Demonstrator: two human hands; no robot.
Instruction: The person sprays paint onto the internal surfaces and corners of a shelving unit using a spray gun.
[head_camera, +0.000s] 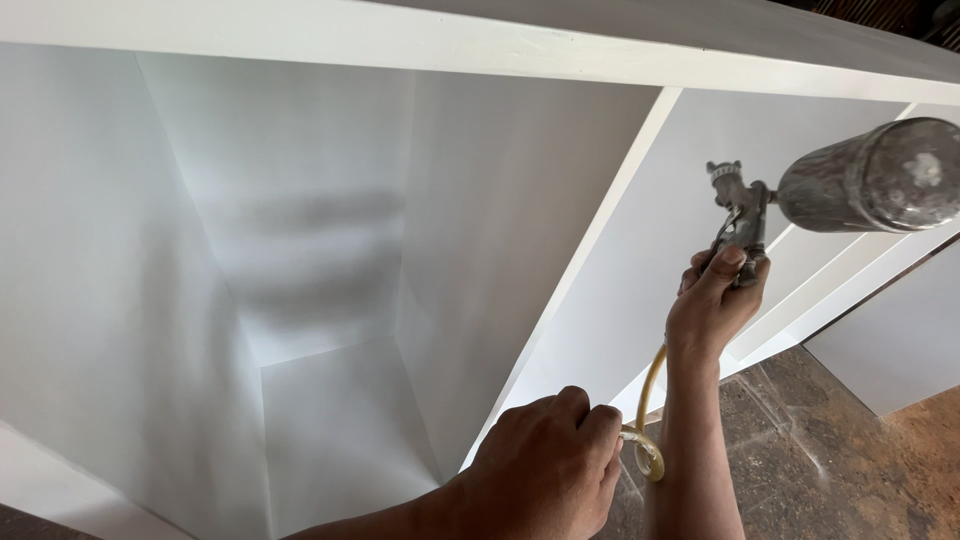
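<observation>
Left hand (548, 462): nearest the camera, fingers curled shut around a loop of yellowish flexible air hose (645, 452), gathered just below the right wrist.

Right hand (716, 300): raised beyond it, fingers wrapped on the grip and trigger of a paint-spattered grey metal spray gun (742, 215), its cylindrical metal cup (872, 177) lying sideways to the right of the fingers.

White-painted wooden cabinet (330, 250): left of and beyond both hands; a greyish, uneven patch shows on the back panel.

Step, judged: spraying the interior. Next move likely needs the nozzle aimed at that patch, hose kept clear.

Brown stained floor (800, 450): below.
</observation>
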